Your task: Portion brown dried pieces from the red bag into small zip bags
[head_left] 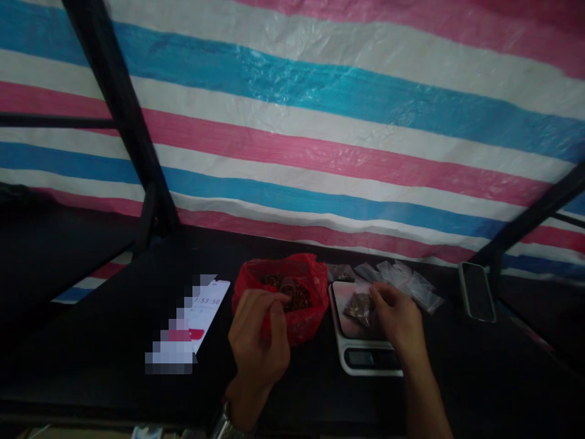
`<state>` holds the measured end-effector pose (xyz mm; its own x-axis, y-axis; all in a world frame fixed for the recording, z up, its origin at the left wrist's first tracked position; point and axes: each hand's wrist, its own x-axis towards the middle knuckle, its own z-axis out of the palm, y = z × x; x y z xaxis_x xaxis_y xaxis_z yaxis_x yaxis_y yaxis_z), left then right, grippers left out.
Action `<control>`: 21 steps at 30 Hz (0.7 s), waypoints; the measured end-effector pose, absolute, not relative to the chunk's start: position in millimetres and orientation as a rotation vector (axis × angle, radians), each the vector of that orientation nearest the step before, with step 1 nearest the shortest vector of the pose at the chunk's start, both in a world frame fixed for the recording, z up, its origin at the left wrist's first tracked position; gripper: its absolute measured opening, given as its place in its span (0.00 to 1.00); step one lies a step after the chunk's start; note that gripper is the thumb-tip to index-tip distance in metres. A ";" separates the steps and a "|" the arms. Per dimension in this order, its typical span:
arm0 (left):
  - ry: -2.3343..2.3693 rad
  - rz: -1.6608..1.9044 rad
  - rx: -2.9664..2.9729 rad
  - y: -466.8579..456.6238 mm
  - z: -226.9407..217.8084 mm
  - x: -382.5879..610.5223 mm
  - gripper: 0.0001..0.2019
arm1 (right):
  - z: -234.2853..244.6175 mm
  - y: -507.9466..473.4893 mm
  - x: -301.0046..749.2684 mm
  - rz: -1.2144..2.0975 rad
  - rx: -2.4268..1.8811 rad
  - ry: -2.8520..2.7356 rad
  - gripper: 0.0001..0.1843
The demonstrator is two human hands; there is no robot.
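My left hand (258, 338) is curled at the mouth of a red plastic bag (299, 277) full of small dark brown pieces, and its fingers hold a small clear scoop or cup (287, 286) over them. My right hand (397, 320) rests on a white kitchen scale (361, 353), with its fingers closed on a small clear bag of the brown pieces (359, 306) lying on the platform. A metal watch sits on my left wrist (228, 424).
Several empty small clear bags (409, 281) lie behind the scale. A phone with a lit timer screen (208, 308) lies left of the red bag. A dark phone (478, 291) lies at the right. Striped tarp (320, 122) and black frame bars (119, 116) stand behind the dark table.
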<state>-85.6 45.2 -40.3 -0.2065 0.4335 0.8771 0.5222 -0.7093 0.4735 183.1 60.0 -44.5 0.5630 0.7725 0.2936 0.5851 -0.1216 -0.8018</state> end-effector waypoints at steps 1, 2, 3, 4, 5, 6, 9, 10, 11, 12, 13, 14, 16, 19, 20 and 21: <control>-1.138 -2.064 -1.942 44.4 -39.6 -84.9 0.10 | -49.1 59.7 188.2 0.130 -1.868 -1.131 0.32; -1.115 -2.050 -1.943 43.3 -38.7 -83.8 0.10 | -52.4 58.9 193.2 0.027 -1.905 -1.128 0.35; -1.096 -2.038 -1.947 42.0 -37.5 -82.3 0.10 | -54.7 57.7 198.4 -0.054 -1.924 -1.102 0.37; -1.075 -2.031 -1.951 40.3 -36.2 -80.2 0.10 | -56.3 56.1 203.9 -0.105 -1.930 -1.055 0.36; -1.051 -2.026 -1.965 38.2 -35.0 -77.4 0.10 | -57.5 54.4 209.6 -0.128 -1.927 -0.998 0.35; -1.025 -2.024 -1.989 35.5 -34.2 -73.8 0.11 | -58.6 52.7 215.1 -0.132 -1.919 -0.936 0.32; -0.915 -1.971 -2.097 24.6 -36.6 -60.0 0.11 | -61.8 48.8 227.9 -0.103 -1.878 -0.772 0.28; -0.891 -1.937 -2.123 20.2 -39.3 -54.9 0.12 | -62.7 48.0 230.4 -0.093 -1.864 -0.731 0.27; -0.891 -1.903 -2.142 15.8 -42.8 -50.1 0.12 | -63.3 47.4 232.0 -0.092 -1.844 -0.699 0.27; -0.907 -1.880 -2.149 11.6 -46.4 -45.7 0.12 | -63.6 47.1 232.9 -0.099 -1.819 -0.679 0.27; -0.936 -1.864 -2.158 8.1 -49.8 -42.1 0.12 | -63.7 47.0 233.5 -0.110 -1.791 -0.669 0.27; -0.962 -1.862 -2.158 5.6 -52.3 -39.6 0.12 | -63.7 47.0 234.0 -0.118 -1.764 -0.664 0.27; -0.988 -1.867 -2.147 4.1 -53.2 -38.3 0.12 | -63.8 47.3 235.6 -0.113 -1.721 -0.658 0.26; -0.911 -1.808 -2.152 11.3 -45.9 -45.3 0.12 | -65.0 47.9 240.9 -0.053 -1.674 -0.651 0.26; -0.883 -1.778 -2.153 15.2 -42.9 -49.0 0.12 | -65.6 48.1 243.1 -0.032 -1.660 -0.649 0.27; -0.874 -1.750 -2.144 19.1 -40.6 -52.8 0.12 | -66.1 48.3 245.1 -0.012 -1.647 -0.649 0.27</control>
<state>-52.8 19.1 -40.6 0.1047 0.2959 0.9495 0.5815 -0.7927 0.1829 245.1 48.3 -66.1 0.8390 0.4022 0.3665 0.4151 -0.0376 -0.9090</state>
